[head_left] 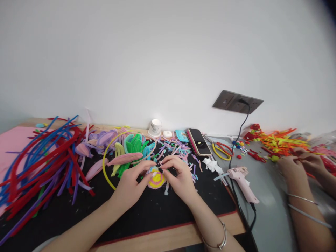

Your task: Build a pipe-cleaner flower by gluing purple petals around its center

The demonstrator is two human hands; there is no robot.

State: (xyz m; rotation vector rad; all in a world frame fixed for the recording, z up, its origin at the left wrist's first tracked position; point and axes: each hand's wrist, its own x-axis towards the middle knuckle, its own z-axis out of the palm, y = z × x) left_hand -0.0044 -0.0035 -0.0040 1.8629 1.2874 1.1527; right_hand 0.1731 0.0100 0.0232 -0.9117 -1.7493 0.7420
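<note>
Yellow-and-pink disc [156, 182] sits over the black mat [162, 211], its far edge pinched by left hand [132, 182] and right hand [180, 178]; edge fitting seems underway, the next move likely needing steady fingers.

The left hand [128, 183] and right hand [180, 179] cover the upper part of a yellow-and-pink disc [156, 180]; the dark bit [160, 170] at the right hand seems too small to name. Pipe cleaners [64, 150] hide part of a pink sheet [17, 141], which the left edge cuts off. What the co-worker's hands [292, 169] hold is mostly hidden. A pale curved thing [46, 244] is cropped by the bottom edge.
</note>
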